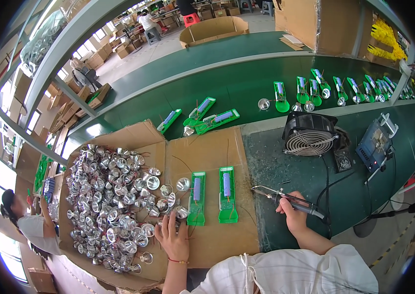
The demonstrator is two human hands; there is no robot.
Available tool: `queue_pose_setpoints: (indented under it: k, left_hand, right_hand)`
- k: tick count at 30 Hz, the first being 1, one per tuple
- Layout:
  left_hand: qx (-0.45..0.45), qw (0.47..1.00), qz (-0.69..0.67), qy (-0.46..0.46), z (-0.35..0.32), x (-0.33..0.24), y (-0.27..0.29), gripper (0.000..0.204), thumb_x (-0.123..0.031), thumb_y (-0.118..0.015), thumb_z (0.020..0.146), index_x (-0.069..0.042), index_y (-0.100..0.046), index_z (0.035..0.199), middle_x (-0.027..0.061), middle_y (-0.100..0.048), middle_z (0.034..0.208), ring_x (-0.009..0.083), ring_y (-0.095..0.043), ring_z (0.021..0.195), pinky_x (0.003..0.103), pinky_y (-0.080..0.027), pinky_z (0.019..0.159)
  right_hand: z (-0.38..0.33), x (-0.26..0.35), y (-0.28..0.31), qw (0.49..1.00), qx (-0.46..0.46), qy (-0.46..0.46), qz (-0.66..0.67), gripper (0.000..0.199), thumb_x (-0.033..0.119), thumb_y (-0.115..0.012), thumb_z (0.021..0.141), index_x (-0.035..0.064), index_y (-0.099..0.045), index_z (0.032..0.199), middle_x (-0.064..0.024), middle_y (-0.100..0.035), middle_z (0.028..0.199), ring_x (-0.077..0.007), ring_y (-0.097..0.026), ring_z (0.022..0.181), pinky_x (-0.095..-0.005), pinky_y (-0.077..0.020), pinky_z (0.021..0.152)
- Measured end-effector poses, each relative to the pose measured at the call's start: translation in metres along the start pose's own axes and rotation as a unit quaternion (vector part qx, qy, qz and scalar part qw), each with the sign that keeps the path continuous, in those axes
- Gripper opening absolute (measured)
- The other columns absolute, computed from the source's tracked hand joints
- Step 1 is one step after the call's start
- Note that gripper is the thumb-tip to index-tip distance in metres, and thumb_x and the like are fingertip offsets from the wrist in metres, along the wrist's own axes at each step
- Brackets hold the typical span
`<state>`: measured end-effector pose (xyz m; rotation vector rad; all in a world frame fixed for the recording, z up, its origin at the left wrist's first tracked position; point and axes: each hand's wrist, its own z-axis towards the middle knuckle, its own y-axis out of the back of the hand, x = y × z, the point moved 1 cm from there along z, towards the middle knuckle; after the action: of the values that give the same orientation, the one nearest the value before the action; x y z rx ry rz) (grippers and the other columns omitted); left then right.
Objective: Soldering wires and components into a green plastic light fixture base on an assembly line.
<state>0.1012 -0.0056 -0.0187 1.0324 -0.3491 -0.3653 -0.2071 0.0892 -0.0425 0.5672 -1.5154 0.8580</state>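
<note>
Soldering iron (pixel 285 198) sits gripped in right hand (pixel 293 215), while left hand (pixel 174 237) fingers a silver reflector (pixel 180 212) just beside it.

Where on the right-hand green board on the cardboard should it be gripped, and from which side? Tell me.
Take the right-hand green board by its long side edges near the wider lower end, coming from the near side. The purple battery cell and thin wires occupy the upper middle, so a grip there probably risks pulling them. The right hand already holds the soldering iron; the left hand is nearer.
</note>
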Motion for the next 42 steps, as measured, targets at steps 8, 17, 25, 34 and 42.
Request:
queue_pose_setpoints:
  k: [8, 17, 25, 34, 42]
  left_hand:
    - [-0.006, 0.998, -0.053, 0.016, -0.007, -0.001, 0.009, 0.014, -0.018, -0.065, 0.073, -0.013, -0.064, 0.086, 0.011, -0.05, 0.125, 0.0331, -0.043, 0.119, 0.049, -0.03, 0.098]
    - [0.022, 0.993, -0.091, 0.072, 0.001, 0.011, 0.009, 0.028, -0.023, -0.07, 0.07, -0.013, -0.059, 0.094, 0.0103, -0.044, 0.13, 0.0322, -0.038, 0.122, 0.049, -0.026, 0.099]
    - [0.055, 0.969, -0.218, 0.108, 0.014, -0.005, 0.028, 0.041, -0.022, -0.076, 0.063, -0.014, -0.058, 0.1, 0.0098, -0.043, 0.128, 0.0333, -0.037, 0.122, 0.048, -0.025, 0.1]
    - [0.001, 0.989, -0.144, 0.022, 0.084, 0.017, -0.004, 0.015, -0.015, -0.073, 0.067, -0.018, -0.072, 0.081, 0.0026, -0.051, 0.125, 0.0307, -0.035, 0.125, 0.047, -0.024, 0.101]
    - [-0.046, 0.844, -0.473, 0.248, 0.087, 0.019, 0.033, 0.005, -0.001, -0.062, 0.08, 0.001, -0.065, 0.083, 0.0089, -0.067, 0.083, 0.0193, -0.062, 0.09, 0.031, -0.045, 0.084]
  right_hand:
    - [0.0, -0.001, -0.001, 1.0, 0.0, -0.01, -0.019, 0.014, 0.011, -0.062, 0.083, 0.0004, -0.053, 0.085, -0.0062, -0.06, 0.067, -0.0092, -0.057, 0.057, -0.0207, -0.0433, 0.051]
    - [-0.002, 0.0, 0.003, 0.999, -0.021, 0.024, -0.043, 0.011, 0.01, -0.057, 0.087, -0.0005, -0.053, 0.087, -0.0053, -0.058, 0.066, -0.0101, -0.056, 0.058, -0.0201, -0.042, 0.052]
    - [-0.004, -0.001, 0.003, 0.998, -0.005, 0.032, -0.044, 0.013, 0.012, -0.058, 0.087, -0.0004, -0.053, 0.089, -0.0053, -0.058, 0.066, -0.01, -0.056, 0.058, -0.0199, -0.0419, 0.052]
    - [-0.007, 0.004, 0.001, 0.999, -0.004, 0.018, -0.043, 0.014, 0.012, -0.058, 0.086, -0.0007, -0.053, 0.088, -0.0054, -0.058, 0.066, -0.0102, -0.056, 0.057, -0.0198, -0.0423, 0.053]
    - [-0.011, 0.005, 0.004, 0.999, -0.01, 0.009, -0.031, 0.015, 0.012, -0.06, 0.085, -0.0008, -0.052, 0.088, -0.0074, -0.06, 0.067, -0.0105, -0.057, 0.059, -0.0209, -0.0448, 0.054]
